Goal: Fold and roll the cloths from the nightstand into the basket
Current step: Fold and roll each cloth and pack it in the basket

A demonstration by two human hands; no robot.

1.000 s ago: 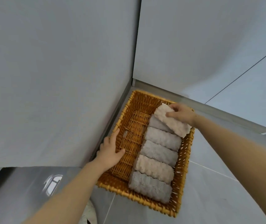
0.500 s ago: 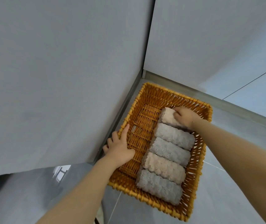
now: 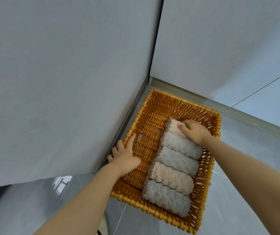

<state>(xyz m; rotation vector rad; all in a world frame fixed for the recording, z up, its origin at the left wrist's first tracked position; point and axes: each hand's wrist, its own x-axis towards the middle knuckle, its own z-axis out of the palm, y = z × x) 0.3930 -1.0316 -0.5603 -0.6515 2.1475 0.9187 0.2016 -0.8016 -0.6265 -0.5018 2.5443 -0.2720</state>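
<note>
An orange wicker basket (image 3: 173, 102) stands on the grey floor in a corner between two grey walls. Several rolled cloths lie in a row along its right side, grey and beige by turns. My right hand (image 3: 195, 131) rests on the farthest beige roll (image 3: 173, 125) at the basket's back, fingers curled over its right end. My left hand (image 3: 124, 154) grips the basket's left rim, fingers outside and thumb along the top. The left half of the basket floor is bare wicker.
A grey wall (image 3: 59, 82) rises close on the left of the basket and another wall (image 3: 220, 39) behind it. Grey floor tiles (image 3: 237, 200) stretch to the right and front. A metal skirting strip (image 3: 254, 122) runs along the back wall.
My right hand has pushed the beige roll down from the rim into the row at the basket's back. My left hand stays on the left rim. The view has shifted left.
</note>
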